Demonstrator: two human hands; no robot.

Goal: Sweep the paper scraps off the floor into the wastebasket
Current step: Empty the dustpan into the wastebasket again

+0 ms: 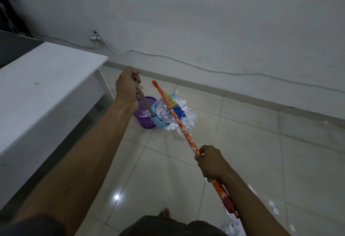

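Left hand (127, 86) clamped round the grey dustpan handle (144, 103), which slants down and away to the blue dustpan (158, 121). The pan is heaped with paper scraps (166, 113) and sits against the purple wastebasket (144, 117), which lies to its left. Right hand (210, 163) grips the orange broom stick (184, 133), whose long axis crosses over the pan; the left hand is nearer the basket.
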